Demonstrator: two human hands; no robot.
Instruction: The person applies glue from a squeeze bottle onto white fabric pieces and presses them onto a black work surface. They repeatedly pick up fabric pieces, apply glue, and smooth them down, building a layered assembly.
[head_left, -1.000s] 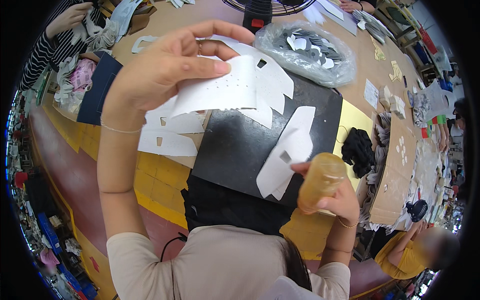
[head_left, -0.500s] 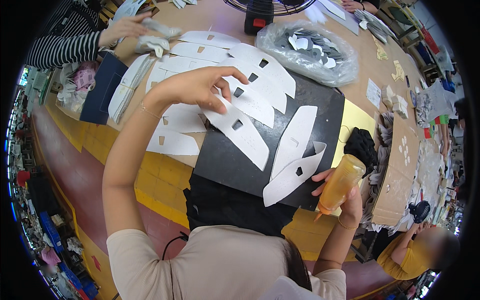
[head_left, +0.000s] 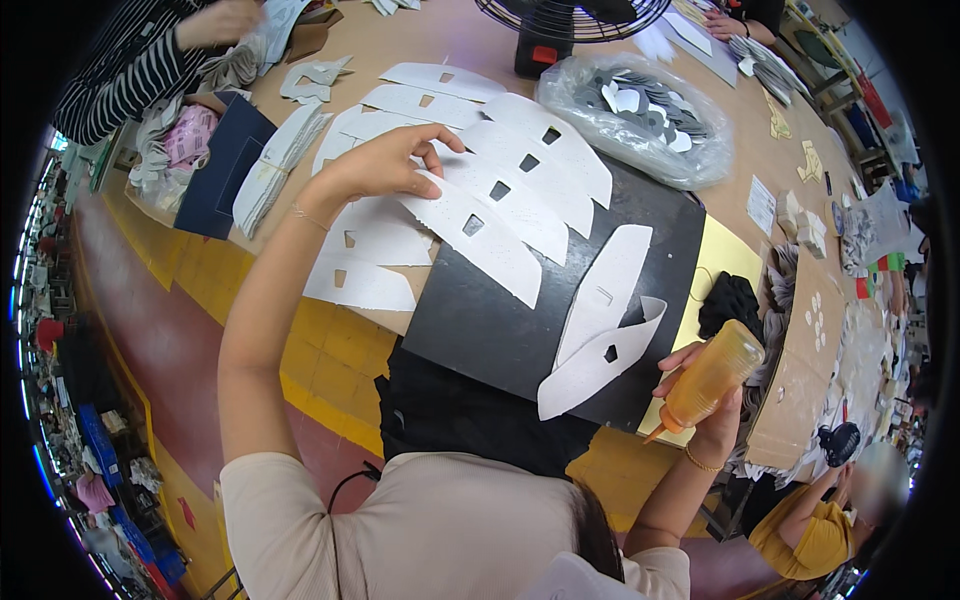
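My left hand (head_left: 400,163) pinches the upper end of a white shoe-upper piece (head_left: 502,252) with a small cut-out window. The piece slants over the left part of a black mat (head_left: 480,330), beside a fanned row of like white pieces (head_left: 530,205). In my right hand (head_left: 722,415) is a squeeze bottle (head_left: 718,372) of amber liquid, its orange nozzle pointing down and left, off the mat's right corner. Between the hands, a folded white piece (head_left: 600,365) lies on the mat, one end curled over the other.
Beyond the mat sit a plastic bag (head_left: 640,120) of grey and white cut parts and a black fan (head_left: 545,50). A dark blue box (head_left: 225,165) and banded white stack (head_left: 275,170) stand left. A cardboard box (head_left: 800,370) flanks my right. A co-worker's striped sleeve (head_left: 135,85) is far left.
The whole view has shifted a little. My left hand has drawn the white piece slightly up and left over the mat. The co-worker's hand has left some pale cut pieces on the table.
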